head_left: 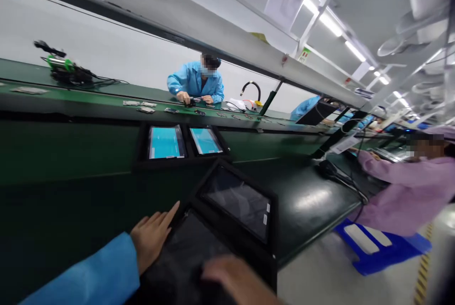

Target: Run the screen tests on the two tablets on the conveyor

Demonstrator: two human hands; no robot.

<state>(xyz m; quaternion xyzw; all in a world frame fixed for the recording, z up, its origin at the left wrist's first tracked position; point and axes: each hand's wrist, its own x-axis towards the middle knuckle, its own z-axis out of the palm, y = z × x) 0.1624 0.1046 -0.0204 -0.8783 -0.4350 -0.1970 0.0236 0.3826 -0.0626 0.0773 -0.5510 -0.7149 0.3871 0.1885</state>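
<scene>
My left hand, in a blue sleeve, lies flat with its fingers stretched out along the left edge of a dark tablet in a black tray at the near edge of the green bench. My right hand is blurred and rests on the lower right part of the same tablet; its fingers do not show clearly. Just beyond lies a second dark-screened tablet in a black tray. Farther back, two tablets with lit cyan screens sit side by side.
A person in a blue coat works across the conveyor belt, which carries small parts. A person in a pink coat sits at right beside cables. A blue stool stands on the floor. A green tool lies far left.
</scene>
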